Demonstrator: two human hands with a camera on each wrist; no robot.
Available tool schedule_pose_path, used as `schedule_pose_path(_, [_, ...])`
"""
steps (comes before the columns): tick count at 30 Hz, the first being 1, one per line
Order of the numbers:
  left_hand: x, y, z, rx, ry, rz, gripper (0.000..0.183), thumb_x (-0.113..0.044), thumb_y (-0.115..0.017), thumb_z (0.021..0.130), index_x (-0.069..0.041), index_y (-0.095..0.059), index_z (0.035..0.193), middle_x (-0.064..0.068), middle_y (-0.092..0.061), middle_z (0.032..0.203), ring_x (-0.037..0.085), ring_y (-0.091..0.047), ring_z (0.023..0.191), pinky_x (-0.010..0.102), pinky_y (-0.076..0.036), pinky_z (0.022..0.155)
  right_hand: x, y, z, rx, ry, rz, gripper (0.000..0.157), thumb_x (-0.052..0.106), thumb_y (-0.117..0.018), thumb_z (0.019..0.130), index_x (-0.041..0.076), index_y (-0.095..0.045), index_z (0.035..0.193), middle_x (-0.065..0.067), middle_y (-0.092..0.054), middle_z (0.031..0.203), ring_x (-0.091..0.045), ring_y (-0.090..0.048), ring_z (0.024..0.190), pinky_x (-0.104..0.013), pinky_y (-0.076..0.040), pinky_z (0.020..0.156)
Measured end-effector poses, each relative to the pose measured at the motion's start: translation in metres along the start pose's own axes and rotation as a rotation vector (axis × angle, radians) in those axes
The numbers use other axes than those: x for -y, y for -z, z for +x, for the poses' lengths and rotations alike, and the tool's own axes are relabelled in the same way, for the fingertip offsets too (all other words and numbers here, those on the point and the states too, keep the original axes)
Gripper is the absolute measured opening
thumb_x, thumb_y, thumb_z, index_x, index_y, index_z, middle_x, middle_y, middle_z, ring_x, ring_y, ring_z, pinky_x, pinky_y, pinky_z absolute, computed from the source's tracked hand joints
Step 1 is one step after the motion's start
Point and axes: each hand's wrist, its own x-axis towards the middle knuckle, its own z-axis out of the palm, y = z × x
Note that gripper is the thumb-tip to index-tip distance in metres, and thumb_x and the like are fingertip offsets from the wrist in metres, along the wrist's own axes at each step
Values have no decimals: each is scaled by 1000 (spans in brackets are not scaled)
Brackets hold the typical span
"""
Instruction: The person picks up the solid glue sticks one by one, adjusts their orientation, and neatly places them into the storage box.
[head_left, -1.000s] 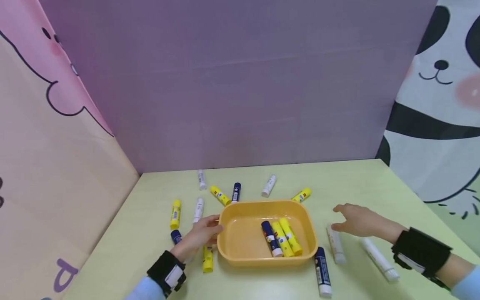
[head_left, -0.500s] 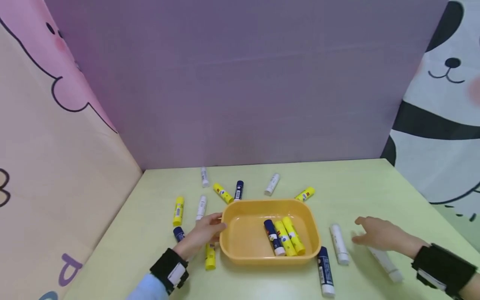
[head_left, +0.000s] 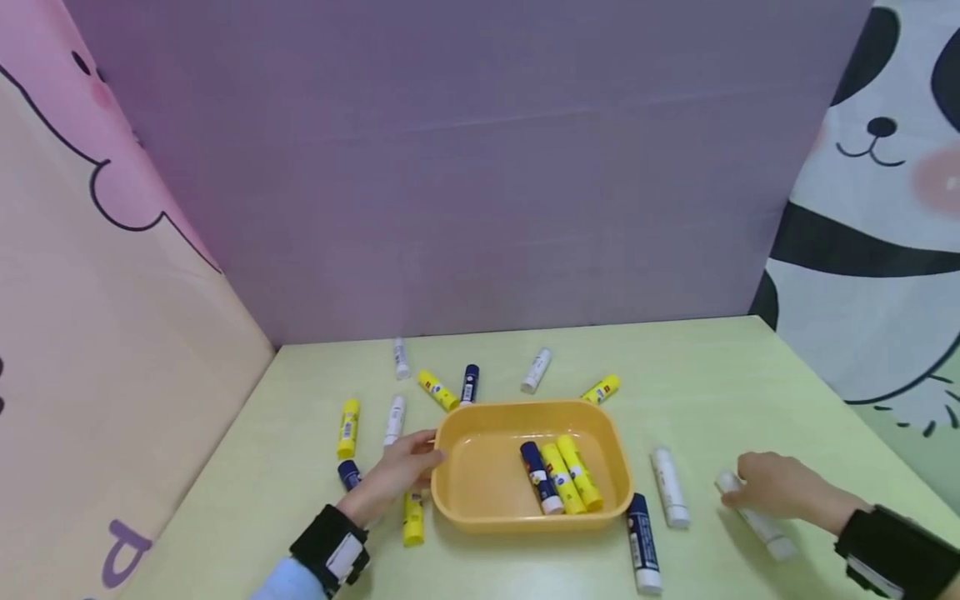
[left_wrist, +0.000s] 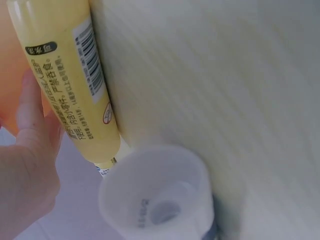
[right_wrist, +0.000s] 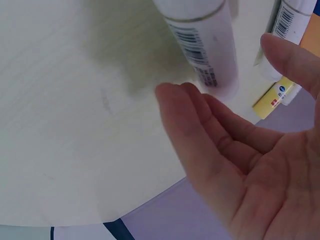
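On the left, my left hand [head_left: 397,471] grips the end of a yellow plastic tray [head_left: 468,479], thumb at its rim. In the tray lie a navy glue stick [head_left: 540,477] and two yellow glue sticks [head_left: 579,473]. My right hand [head_left: 787,487] is over a white glue stick [head_left: 774,540] at the right of the table. In the right wrist view its fingers are beside that white glue stick [right_wrist: 202,45], the thumb held apart. The left wrist view has a yellow glue stick [left_wrist: 75,90] close to my left hand [left_wrist: 30,170].
Between tray and right hand lie another white glue stick [head_left: 670,487] and a navy one [head_left: 642,546]. Several white, yellow and navy glue sticks are scattered behind and left of the tray, including a yellow one [head_left: 348,429]. A purple panel [head_left: 480,167] stands behind the table.
My right hand has moved right and down, from above the nearer white glue stick to the outer one. My left hand still holds the tray in place.
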Motion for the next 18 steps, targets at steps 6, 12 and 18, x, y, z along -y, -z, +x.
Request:
schedule_pose_path(6, [3,1,1,-6,2,5,54,-21,-47,95,-3,-27,142,23,-42,136,24,-58,107,37,-53,85,-5,-8,-1,2,-24,27,33,32,-67,79,3,-52,79,-2,-48,68,-14,-44,60,-26,-35,51])
schedule_pose_path(12, [5,2,3,-15,-2,12,53,-21,-46,95,-3,-28,141,23,-43,136,24,-59,105,36,-54,84,-11,-16,-1,20,-53,95,30,28,-66,80,1,-53,83,-3,-50,69,-15,-50,59,-26,-46,44])
schedule_pose_path(18, [4,1,2,-11,-2,12,52,-20,-46,95,-3,-29,141,22,-44,135,24,-59,104,36,-54,83,-16,-24,1,2,-59,107,25,24,-65,79,4,-51,80,-3,-48,67,-15,-50,57,-24,-46,43])
